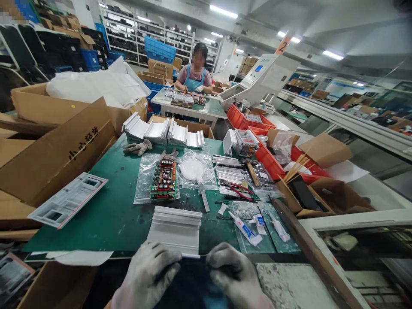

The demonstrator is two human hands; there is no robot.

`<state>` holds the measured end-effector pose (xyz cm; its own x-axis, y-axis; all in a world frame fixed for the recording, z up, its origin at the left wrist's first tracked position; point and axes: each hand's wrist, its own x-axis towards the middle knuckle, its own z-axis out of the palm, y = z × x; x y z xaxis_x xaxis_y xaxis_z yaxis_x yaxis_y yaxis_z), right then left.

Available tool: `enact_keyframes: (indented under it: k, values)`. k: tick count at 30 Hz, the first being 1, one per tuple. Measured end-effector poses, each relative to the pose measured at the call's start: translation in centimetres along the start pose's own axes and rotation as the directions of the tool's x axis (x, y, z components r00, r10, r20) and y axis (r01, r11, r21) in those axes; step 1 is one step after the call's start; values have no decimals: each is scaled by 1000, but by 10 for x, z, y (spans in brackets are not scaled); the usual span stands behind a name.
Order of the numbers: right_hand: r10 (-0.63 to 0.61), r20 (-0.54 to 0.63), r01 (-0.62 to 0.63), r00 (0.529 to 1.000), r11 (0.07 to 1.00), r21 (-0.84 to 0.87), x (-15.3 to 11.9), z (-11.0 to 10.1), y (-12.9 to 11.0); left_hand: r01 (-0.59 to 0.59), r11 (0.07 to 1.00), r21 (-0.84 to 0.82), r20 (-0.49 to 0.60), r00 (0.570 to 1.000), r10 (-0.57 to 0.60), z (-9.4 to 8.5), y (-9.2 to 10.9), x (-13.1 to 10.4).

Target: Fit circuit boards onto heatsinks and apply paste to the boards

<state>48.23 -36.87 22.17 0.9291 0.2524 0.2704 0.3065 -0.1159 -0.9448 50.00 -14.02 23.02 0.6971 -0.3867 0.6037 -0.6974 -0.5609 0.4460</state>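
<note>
A pale ribbed metal profile (175, 231) lies on the green table at its front edge. My left hand (151, 268), in a whitish glove, is at the profile's near left corner, its fingers loosely curled and the thumb apart; nothing shows in it. On the other side, my right hand (233, 272), also gloved, hovers just right of the profile's near corner, loosely curled around a dark gap, with no object visible. Beyond the profile, a populated circuit board assembly (164, 180) rests on a clear plastic bag (141, 184). A white round-headed item (192, 170) lies beside it.
More profiles (156, 131) line the table's far edge. Metal strips (230, 174), a hammer (253, 174), red-handled pliers (240, 192) and glue tubes (246, 229) lie right. A grey panel (69, 199) and cardboard box (61, 150) are left. A person (195, 75) sits across.
</note>
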Motion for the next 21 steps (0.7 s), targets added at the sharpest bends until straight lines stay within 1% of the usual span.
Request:
enact_keyframes:
  k: [1,2,3,4,5,6,7,10,12,14,17,21]
  values:
    - [-25,-15,23,1000,994,-111,-2,-8,1,-13,1000,28,-15,1000,13,-1,0,0]
    - [-65,-18,59,998,968,-246,-5,-15,1,-35,998,52,-11,999,36,0,1,0]
    - [-112,1,103,994,915,-389,-7,-21,2,-67,995,75,11,998,67,1,1,0]
    - [-157,32,151,987,843,-516,-9,-26,3,-107,989,100,35,994,104,2,2,0]
    - [-186,55,181,981,771,-611,-11,-31,5,-143,981,128,51,989,138,4,3,0]
    - [-194,61,184,979,715,-674,-13,-35,8,-170,973,155,59,985,162,6,3,0]
    - [-178,50,160,983,682,-714,-16,-40,11,-183,967,178,57,983,176,7,2,0]
    - [-96,-46,29,994,656,-754,-25,-59,24,-152,964,219,-6,988,157,6,-6,-1]
    - [-68,-84,-21,994,643,-765,-31,-73,33,-124,962,245,-30,990,135,2,-14,-2]
    - [-32,-98,-55,995,640,-766,-37,-82,39,-119,956,269,-31,991,132,0,-21,-4]
    - [28,-93,-89,995,642,-762,-43,-85,44,-124,952,281,-22,991,135,1,-27,-7]
    - [78,-71,-104,994,637,-764,-43,-82,48,-128,956,263,10,991,130,11,-30,-11]
